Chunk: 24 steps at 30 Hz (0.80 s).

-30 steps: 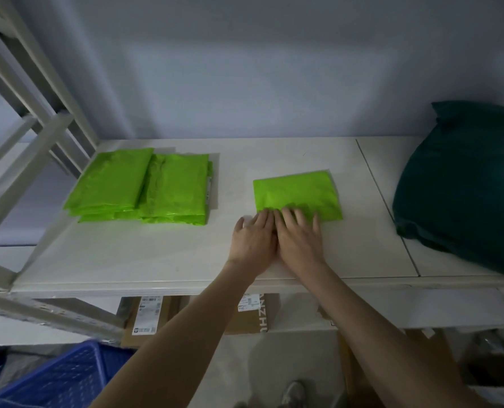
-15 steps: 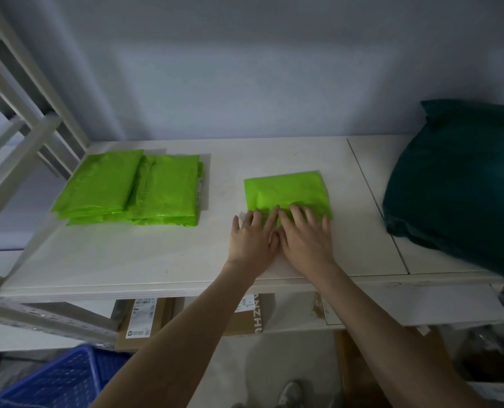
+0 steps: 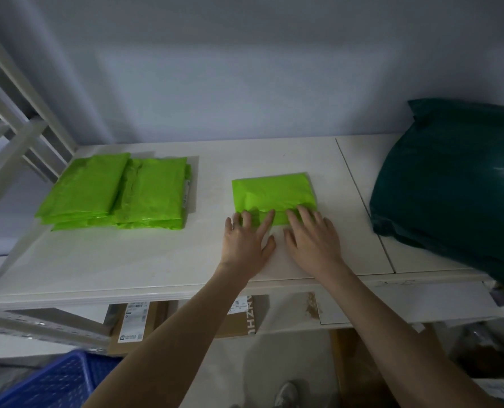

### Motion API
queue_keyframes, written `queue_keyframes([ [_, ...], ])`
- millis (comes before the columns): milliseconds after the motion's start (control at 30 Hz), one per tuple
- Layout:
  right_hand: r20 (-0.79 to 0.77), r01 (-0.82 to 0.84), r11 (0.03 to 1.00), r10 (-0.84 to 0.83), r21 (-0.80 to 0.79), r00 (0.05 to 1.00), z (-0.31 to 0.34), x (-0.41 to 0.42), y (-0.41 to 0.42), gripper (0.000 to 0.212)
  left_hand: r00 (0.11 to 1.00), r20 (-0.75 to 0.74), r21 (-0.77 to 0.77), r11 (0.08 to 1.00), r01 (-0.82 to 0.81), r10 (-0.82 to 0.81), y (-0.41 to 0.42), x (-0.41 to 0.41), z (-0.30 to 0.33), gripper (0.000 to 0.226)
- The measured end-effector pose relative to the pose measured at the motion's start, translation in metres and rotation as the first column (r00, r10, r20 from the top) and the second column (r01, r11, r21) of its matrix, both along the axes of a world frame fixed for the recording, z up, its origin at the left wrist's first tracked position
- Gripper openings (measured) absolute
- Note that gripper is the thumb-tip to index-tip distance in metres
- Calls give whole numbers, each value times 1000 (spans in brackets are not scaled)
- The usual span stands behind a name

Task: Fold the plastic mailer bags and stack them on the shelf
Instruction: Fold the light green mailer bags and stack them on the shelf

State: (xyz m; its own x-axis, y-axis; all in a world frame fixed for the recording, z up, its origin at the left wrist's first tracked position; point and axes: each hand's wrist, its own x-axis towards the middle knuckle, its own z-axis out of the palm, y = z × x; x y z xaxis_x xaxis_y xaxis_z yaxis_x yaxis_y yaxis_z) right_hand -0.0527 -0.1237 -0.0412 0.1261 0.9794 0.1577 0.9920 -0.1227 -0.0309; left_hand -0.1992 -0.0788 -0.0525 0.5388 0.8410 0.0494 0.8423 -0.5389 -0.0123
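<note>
Mailer bag (image 3: 273, 195), bright green and already folded into a compact rectangle, is lying flat on the white shelf (image 3: 145, 260), and both hands are working its near edge. Fingers (image 3: 267, 220) of the left hand (image 3: 245, 242) are lying straight and spread, their tips pressing down on the bag's near left corner. The right hand (image 3: 311, 240) is doing the same at the near right corner, fingers fanned and flat, with nothing pinched or curled around. Both palms are resting on the bare shelf just in front of the bag, thumbs nearly meeting between them.

Judging from this, the step in hand is flattening the last crease. Next would come sliding the bag leftward to the stack of folded bags (image 3: 118, 191), which is sitting well apart near the shelf's left end in two overlapping piles. That move is calling for a grip that keeps the fold from springing open, since the slick plastic is likely to unfold once the pressure is lifted.

Further out, a dark green bundle (image 3: 456, 184) is filling the shelf's right end, with cardboard boxes (image 3: 136, 325) and a blue crate (image 3: 53, 381) below.
</note>
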Motion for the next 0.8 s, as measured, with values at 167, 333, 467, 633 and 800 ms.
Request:
queue_keyframes([
  [167,-68,-29,998,25,-50,997,2,3,-1,48,1000,20,49,999,-19,18,-1,3,-1,68],
  [333,-90,-5,998,-1,-64,996,3,5,-1,48,999,-32,-16,1000,-19,19,-2,4,3,69],
  [467,-84,7,997,-13,-79,996,4,5,-1,51,999,-31,-4,1000,-27,27,-1,4,-2,63],
  [633,-111,46,995,-56,-84,992,3,4,-1,52,999,8,26,999,-46,46,-2,6,-1,58],
  [800,-50,116,993,-116,-9,992,-3,7,-5,45,994,53,-11,996,-93,94,-6,9,-4,61],
])
